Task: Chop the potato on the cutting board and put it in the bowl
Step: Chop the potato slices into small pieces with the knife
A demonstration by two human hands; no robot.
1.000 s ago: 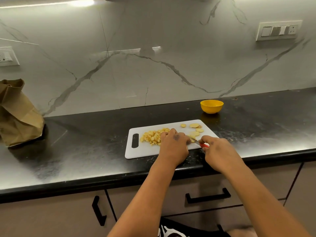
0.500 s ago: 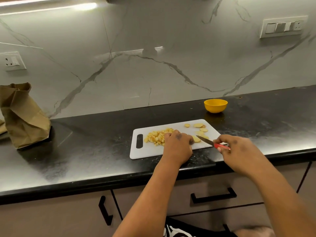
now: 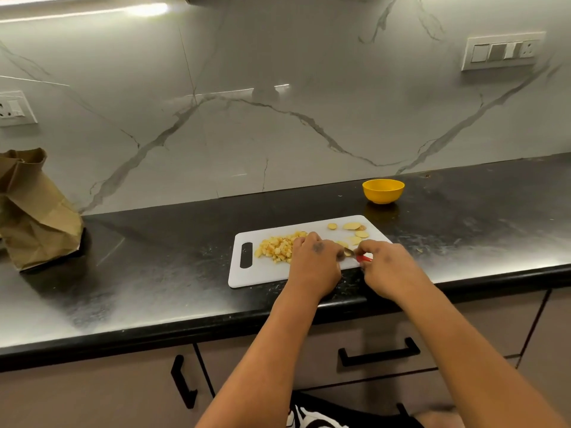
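A white cutting board (image 3: 265, 273) lies on the black counter. On its left half sits a pile of diced potato (image 3: 278, 249); several round potato slices (image 3: 355, 233) lie at its far right. My left hand (image 3: 315, 261) rests curled on the board, covering whatever potato is under its fingers. My right hand (image 3: 386, 267) grips a red-handled knife (image 3: 355, 254), the blade pointing left under my left hand's fingers. A yellow bowl (image 3: 383, 190) stands behind the board to the right; its inside is hidden.
A crumpled brown paper bag (image 3: 34, 211) stands at the counter's far left. Marble wall behind with switch plates (image 3: 502, 50). Cabinet drawers with black handles (image 3: 378, 353) are below the counter's front edge (image 3: 154, 335).
My right hand, which had pulled the knife out to the right, has come back left, so the blade is again at my left hand's fingers. The left hand stays put.
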